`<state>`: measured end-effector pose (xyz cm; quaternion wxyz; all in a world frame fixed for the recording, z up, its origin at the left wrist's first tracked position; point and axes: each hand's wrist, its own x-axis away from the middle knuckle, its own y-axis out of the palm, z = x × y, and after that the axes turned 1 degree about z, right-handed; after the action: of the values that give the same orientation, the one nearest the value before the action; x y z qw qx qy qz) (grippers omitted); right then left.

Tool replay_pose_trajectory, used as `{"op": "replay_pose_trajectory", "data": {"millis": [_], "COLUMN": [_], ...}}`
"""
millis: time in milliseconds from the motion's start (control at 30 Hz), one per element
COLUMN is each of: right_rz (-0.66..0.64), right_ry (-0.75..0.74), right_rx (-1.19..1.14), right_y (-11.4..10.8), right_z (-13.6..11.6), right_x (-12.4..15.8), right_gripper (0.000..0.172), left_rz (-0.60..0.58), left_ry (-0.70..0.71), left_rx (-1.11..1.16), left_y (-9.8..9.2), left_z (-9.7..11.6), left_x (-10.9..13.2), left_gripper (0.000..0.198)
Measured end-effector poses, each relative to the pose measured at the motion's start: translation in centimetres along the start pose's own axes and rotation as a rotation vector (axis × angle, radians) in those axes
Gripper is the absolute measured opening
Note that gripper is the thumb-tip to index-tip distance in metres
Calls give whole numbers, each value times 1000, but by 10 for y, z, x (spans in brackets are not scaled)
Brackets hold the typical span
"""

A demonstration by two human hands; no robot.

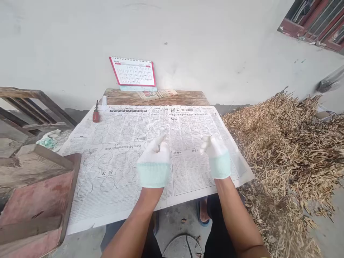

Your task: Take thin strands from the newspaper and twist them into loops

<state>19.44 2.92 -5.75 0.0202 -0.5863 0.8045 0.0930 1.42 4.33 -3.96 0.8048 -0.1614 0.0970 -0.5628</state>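
Note:
Both of my hands wear white gloves with pale mint cuffs, raised over a newspaper sheet (190,172) spread across the table. My left hand (156,154) is near the middle, its thumb and forefinger loosely apart and pointing forward; the other fingers are mostly hidden. To the right, my right hand (215,148) has bent fingers turned inward, with small gaps between them. Nothing shows in either hand. Rows of hand-drawn loops (107,183) mark the newspaper, mostly on its left half and far side. A screwdriver with a red handle (96,115) lies at the far left corner.
A desk calendar (134,73) stands against the wall at the table's bare wooden back edge (188,96), near some paper scraps (156,94). Wooden chairs (45,111) and a reddish wooden seat (40,197) are at left. Dried stalks (285,150) are heaped at right.

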Motion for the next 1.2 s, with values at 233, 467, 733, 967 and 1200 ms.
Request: {"op": "replay_pose_trajectory", "data": {"millis": [233,467,733,967,1200], "right_rz": [-122,-94,-197,-322,-315], "right_ry": [130,148,158,172,323], "right_rx": [100,113,92,-43,33], "right_y": [51,48,43,32,25], "right_z": [9,-4,1,10,10], "right_x": [24,17,16,8,6], "right_gripper": [21,41,32,32,14], "left_rz": [-3,-41,-184,-475,-681], "left_ry": [-2,53,92,46,57], "left_rx": [69,-27,32,258,356], "left_y": [14,15,12,4,2], "left_z": [1,-7,-13,-16,-20], "left_x": [1,-2,3,-8,-20], "left_gripper": [43,35,25,22,28]}}
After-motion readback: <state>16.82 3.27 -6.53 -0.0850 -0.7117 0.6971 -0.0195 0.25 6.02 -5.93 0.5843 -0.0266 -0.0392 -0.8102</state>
